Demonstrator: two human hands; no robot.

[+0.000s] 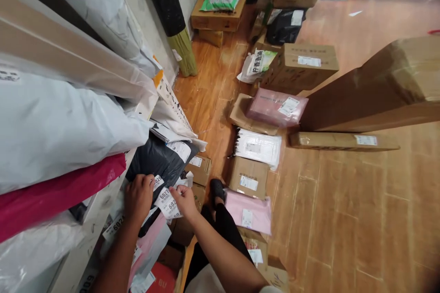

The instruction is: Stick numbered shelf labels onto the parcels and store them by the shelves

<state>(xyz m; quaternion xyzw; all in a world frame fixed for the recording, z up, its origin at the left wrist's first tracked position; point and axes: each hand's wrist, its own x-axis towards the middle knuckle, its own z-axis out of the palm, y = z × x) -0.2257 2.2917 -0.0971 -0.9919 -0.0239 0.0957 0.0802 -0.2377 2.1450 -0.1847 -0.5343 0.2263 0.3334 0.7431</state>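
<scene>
A black plastic mailing bag [151,158] with a white shipping label [179,150] lies on the packed shelf at the left. My left hand [139,196] is closed at its near edge, fingers bent over the bag beside a small number label [157,181] reading 6026. Pinched in my right hand [185,200] is a strip of white number labels [167,201], with 6027 at the top and more numbers below. The strip hangs just to the right of the bag. A pink bag [156,240] and another number label [114,228] sit below my hands.
White and magenta parcels [68,192] fill the shelf at left. A row of cartons and bags runs along the floor, including a pink parcel [249,210] and a white one [257,146]. A large carton [364,87] stands at right. A black-wrapped roll [165,0] leans on the wall.
</scene>
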